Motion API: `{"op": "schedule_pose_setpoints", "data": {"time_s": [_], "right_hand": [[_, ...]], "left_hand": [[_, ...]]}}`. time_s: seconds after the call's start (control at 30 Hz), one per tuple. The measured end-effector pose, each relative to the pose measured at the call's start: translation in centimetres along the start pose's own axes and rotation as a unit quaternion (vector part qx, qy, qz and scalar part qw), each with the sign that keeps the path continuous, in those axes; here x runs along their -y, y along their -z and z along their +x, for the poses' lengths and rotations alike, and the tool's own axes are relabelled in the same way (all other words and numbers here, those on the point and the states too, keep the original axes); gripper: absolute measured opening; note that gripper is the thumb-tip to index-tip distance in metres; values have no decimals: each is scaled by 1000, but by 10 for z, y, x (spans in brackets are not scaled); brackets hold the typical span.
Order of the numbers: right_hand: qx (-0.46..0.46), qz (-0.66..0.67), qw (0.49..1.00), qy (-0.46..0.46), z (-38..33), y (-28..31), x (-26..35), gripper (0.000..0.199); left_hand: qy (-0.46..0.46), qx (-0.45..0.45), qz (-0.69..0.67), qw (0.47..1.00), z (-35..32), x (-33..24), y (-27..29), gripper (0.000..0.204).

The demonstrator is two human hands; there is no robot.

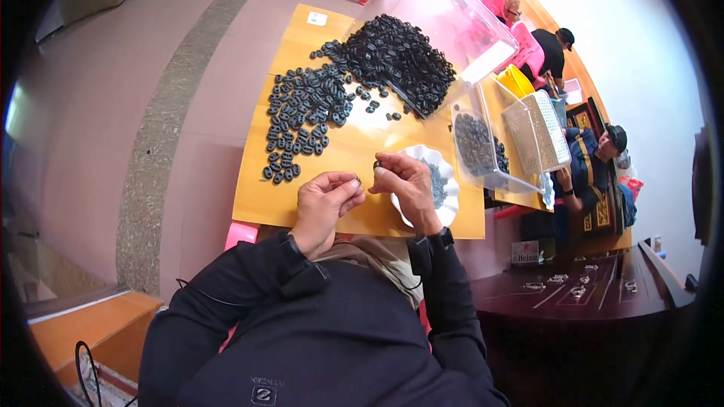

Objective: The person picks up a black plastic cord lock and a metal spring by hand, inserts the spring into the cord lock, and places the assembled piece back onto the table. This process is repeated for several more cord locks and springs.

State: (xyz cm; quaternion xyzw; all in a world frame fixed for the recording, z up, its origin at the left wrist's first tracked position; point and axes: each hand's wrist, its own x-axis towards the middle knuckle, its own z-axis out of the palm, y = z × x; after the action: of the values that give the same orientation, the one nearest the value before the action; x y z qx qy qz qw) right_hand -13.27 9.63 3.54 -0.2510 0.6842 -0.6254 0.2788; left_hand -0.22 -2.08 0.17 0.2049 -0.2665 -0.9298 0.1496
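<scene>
**Both hands pinch small parts over a yellow worktable**

Broadly, a yellow wooden table (pixel 339 203) fills the middle of the view, running away from the person toward a row of seated co-workers (pixel 596 158) at the far right. On its far end lies a large clear plastic bin (pixel 445 7), tipped on its side, with a heap of black oval rings (pixel 400 53) spilling from its mouth. Beside that heap, toward the left edge, more of the same black rings (pixel 302 117) are spread flat in loose rows. A smaller clear tub (pixel 483 147) with dark parts inside stands at the right, just beside a white scalloped dish (pixel 434 181) that holds small grey pieces.

Nearest the person, the left hand (pixel 324 207) is curled closed, thumb and forefinger pinching a tiny metal piece (pixel 357 179). The right hand (pixel 407 185), hovering over the dish's near rim, is likewise closed in a pinch on a small dark part (pixel 378 164). The two hands sit close together, fingertips nearly meeting above the table's near edge.
</scene>
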Motion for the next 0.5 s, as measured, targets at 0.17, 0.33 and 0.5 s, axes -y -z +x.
{"op": "schedule_pose_setpoints", "data": {"time_s": [0.17, 0.33, 0.5], "right_hand": [[-16, 61, 998, -3, -31, 6, -15, 26], [-3, 66, 998, 1, -46, 3, -20, 27], [-12, 97, 995, -15, -54, -5, -24, 26]], "left_hand": [[9, 10, 21, 1000, 0, 2, -2, 12], [16, 12, 39, 999, -2, 4, -4, 14], [31, 12, 53, 998, -4, 5, -4, 19]]}}
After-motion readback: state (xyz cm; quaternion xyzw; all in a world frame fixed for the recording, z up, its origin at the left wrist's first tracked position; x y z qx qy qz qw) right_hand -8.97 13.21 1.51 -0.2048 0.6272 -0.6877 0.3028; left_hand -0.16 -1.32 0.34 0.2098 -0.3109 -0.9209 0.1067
